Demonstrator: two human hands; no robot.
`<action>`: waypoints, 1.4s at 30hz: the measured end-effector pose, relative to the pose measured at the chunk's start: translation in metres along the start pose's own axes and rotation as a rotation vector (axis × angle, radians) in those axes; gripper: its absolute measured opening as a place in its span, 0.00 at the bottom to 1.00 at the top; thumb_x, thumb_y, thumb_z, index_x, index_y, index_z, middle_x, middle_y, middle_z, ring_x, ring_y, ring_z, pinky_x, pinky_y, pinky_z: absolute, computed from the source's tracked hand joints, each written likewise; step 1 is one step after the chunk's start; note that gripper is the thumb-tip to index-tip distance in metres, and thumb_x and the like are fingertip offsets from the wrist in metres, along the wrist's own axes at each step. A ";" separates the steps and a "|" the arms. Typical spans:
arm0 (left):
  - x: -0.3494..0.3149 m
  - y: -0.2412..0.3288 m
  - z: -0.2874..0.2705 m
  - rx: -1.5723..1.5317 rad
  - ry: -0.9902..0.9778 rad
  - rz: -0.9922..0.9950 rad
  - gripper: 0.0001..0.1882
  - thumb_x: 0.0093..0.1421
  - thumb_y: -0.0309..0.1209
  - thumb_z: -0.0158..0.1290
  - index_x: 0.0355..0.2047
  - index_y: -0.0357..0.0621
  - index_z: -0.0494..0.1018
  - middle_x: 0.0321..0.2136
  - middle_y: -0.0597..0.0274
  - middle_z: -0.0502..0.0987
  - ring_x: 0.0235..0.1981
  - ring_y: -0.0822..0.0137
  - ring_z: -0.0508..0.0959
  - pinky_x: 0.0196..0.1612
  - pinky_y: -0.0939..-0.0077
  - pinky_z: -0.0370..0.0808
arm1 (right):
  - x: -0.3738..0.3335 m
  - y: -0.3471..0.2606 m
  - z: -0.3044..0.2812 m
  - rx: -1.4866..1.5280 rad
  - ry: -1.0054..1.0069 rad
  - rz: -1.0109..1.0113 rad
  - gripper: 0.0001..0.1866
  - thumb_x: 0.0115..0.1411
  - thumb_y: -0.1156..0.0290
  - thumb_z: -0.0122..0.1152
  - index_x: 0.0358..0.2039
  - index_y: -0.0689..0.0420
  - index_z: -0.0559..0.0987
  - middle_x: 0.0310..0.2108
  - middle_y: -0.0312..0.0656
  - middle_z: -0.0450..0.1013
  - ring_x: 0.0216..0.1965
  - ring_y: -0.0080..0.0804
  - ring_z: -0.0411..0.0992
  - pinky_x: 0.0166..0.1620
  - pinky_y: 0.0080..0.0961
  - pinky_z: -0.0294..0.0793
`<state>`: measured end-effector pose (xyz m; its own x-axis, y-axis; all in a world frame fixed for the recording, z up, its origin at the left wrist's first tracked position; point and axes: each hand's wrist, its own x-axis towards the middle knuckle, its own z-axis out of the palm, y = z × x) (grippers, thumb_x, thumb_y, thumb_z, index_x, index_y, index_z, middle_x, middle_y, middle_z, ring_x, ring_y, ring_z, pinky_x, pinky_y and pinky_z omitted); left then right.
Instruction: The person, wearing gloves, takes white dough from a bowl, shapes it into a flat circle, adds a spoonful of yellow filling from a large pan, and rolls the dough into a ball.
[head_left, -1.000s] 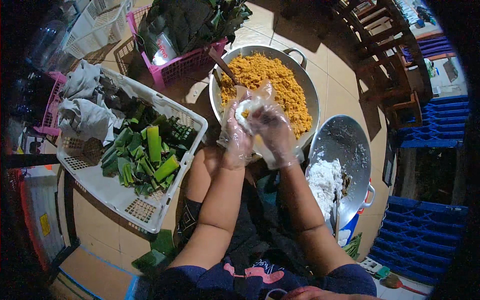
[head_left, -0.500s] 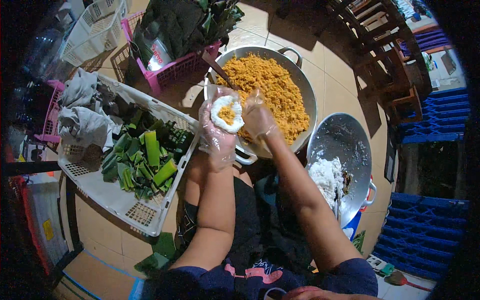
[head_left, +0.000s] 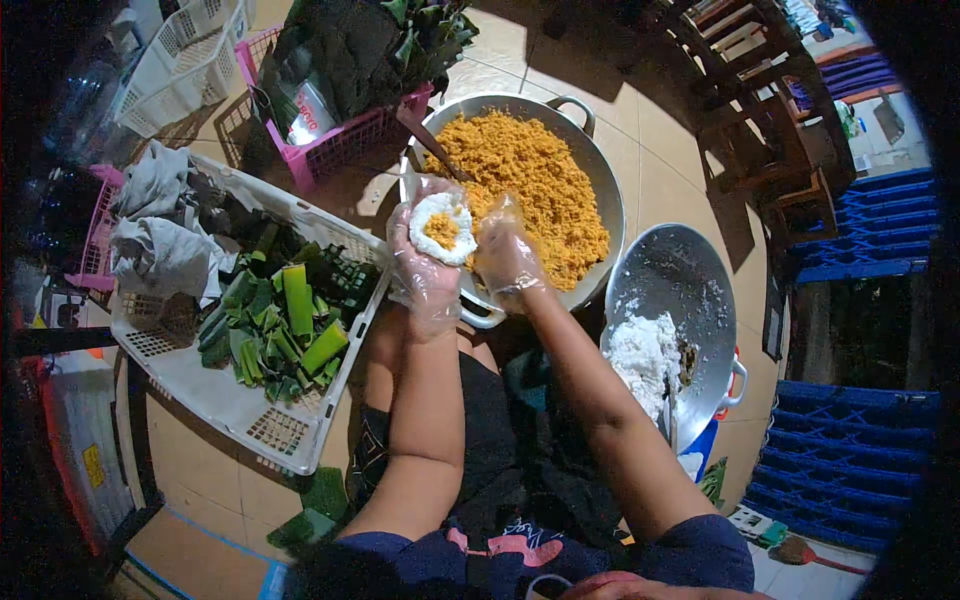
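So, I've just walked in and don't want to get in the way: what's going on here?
A person in clear plastic gloves is handling food. The left hand holds a white disc with orange filling in its middle. The right hand is over the near side of a wide pan of crumbly orange food; whether it holds any is unclear. White food sits in another pan to the right.

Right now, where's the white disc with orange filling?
In the head view, the white disc is on the left hand, just left of the right hand, by the left edge of the orange-filled pan.
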<state>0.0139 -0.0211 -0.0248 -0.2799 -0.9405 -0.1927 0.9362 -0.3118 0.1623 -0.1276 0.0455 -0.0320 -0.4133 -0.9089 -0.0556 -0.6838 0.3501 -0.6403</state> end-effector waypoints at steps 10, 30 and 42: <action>-0.006 -0.005 -0.002 0.012 -0.047 0.031 0.24 0.57 0.43 0.41 0.44 0.34 0.68 0.41 0.54 0.74 0.43 0.59 0.73 0.49 0.64 0.69 | -0.009 0.000 0.009 0.056 0.054 0.075 0.07 0.50 0.71 0.57 0.26 0.62 0.75 0.21 0.47 0.72 0.25 0.33 0.71 0.27 0.34 0.68; -0.023 -0.021 0.023 0.144 0.015 -0.093 0.22 0.62 0.40 0.38 0.47 0.36 0.69 0.42 0.56 0.74 0.44 0.63 0.73 0.51 0.67 0.68 | -0.036 -0.092 -0.041 0.094 0.128 -0.178 0.08 0.54 0.76 0.57 0.35 0.61 0.77 0.30 0.40 0.75 0.31 0.25 0.73 0.35 0.23 0.72; -0.023 -0.018 0.016 -0.233 -0.081 -0.331 0.24 0.61 0.40 0.40 0.49 0.32 0.66 0.44 0.50 0.73 0.46 0.56 0.73 0.51 0.62 0.69 | -0.039 -0.074 -0.047 1.023 0.055 0.035 0.08 0.55 0.76 0.56 0.37 0.59 0.75 0.35 0.37 0.73 0.36 0.22 0.70 0.40 0.21 0.71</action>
<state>-0.0001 0.0036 -0.0080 -0.5811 -0.8051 -0.1192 0.8133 -0.5691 -0.1211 -0.0890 0.0655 0.0537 -0.4681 -0.8810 -0.0683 0.1596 -0.0083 -0.9871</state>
